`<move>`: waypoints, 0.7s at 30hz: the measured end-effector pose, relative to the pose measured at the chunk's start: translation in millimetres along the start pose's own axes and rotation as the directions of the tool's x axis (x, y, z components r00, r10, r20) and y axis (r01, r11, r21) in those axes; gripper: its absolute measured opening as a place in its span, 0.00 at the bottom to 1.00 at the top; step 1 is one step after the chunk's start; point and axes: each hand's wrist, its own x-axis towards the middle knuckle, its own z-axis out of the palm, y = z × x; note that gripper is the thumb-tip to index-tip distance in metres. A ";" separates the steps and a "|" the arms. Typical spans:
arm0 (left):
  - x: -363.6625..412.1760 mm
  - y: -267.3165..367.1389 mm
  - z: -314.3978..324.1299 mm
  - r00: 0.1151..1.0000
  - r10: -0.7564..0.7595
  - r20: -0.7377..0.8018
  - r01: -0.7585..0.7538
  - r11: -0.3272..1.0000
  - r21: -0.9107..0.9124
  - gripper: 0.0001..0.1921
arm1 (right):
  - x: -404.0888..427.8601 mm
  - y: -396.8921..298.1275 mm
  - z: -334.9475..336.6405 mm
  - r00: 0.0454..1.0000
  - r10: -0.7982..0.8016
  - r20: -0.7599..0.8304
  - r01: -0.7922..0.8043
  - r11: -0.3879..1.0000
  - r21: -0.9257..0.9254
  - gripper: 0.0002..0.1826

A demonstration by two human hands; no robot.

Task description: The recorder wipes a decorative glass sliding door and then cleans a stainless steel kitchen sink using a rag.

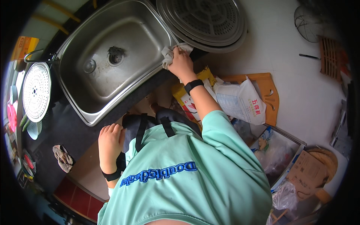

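A pale cloth (168, 56) is bunched under my right hand (180, 62), which presses it on the right corner of the stainless steel sink (132, 76). Beside that hand are stacked round metal steamer trays (209, 19). Dark scraps lie around the sink's drain (115, 56), and a round drain stopper (89, 66) rests on the basin floor. My left hand (111, 140) hangs near the counter's front edge with its fingers bent; whether it touches the edge is unclear, and no object shows in it.
A crumpled, stained rag (62, 158) lies on the dark counter (67, 123). Beyond the faucet (38, 53) side stands a perforated steamer plate (37, 92). To the right are a printed flour sack (244, 102), a wooden chair back (268, 92), an open drawer with plastic bags (274, 153) and a cardboard box (308, 174).
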 end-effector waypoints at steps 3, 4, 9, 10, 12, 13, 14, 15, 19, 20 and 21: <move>1.3 0.7 -0.9 1.000 0.005 -0.031 -0.004 1.000 0.011 0.05 | 6.9 0.6 2.6 0.986 0.154 0.060 -0.158 0.986 0.061 0.31; 1.0 0.4 0.0 0.999 -0.002 -0.035 0.003 1.000 0.020 0.05 | 4.6 -1.0 6.1 0.986 0.155 0.061 -0.159 0.985 0.060 0.31; -2.9 -4.8 11.3 0.999 -0.009 -0.035 0.009 1.000 -0.005 0.06 | -3.5 -19.9 -5.6 0.933 0.209 0.293 -0.265 0.950 0.167 0.28; -2.6 -4.4 12.1 0.999 -0.006 -0.034 0.006 1.000 0.000 0.06 | -6.3 -21.7 0.5 0.948 0.182 0.263 -0.234 0.954 0.185 0.29; -0.8 -3.1 10.4 0.999 0.001 -0.032 -0.001 1.000 0.004 0.06 | -3.9 -17.4 9.3 0.961 0.181 0.209 -0.216 0.963 0.159 0.29; 0.1 -0.9 7.9 0.999 0.002 -0.041 -0.002 1.000 -0.009 0.06 | -0.2 -12.2 11.9 0.975 0.185 0.123 -0.202 0.969 0.143 0.29; -1.7 -0.5 6.0 0.999 -0.004 -0.048 0.003 1.000 -0.020 0.06 | 2.7 -14.4 10.3 0.982 0.183 0.042 -0.187 0.974 0.131 0.28; -3.2 -0.7 4.4 0.999 -0.009 -0.046 0.008 1.000 -0.019 0.06 | 9.0 -17.0 3.8 0.941 0.311 0.134 -0.330 0.929 0.165 0.28; -16.9 -3.4 4.3 0.998 -0.044 -0.043 0.044 0.999 0.001 0.05 | 14.5 -39.6 -3.4 0.849 0.465 0.250 -0.521 0.816 0.250 0.28; -19.3 -7.6 6.2 0.998 -0.051 -0.031 0.050 0.999 -0.002 0.04 | 11.5 -52.0 -9.1 0.822 0.470 0.322 -0.559 0.775 0.294 0.27; -22.3 -7.9 7.3 0.999 -0.049 -0.019 0.049 0.999 0.000 0.04 | 5.2 -57.2 -0.7 0.839 0.405 0.363 -0.518 0.798 0.307 0.28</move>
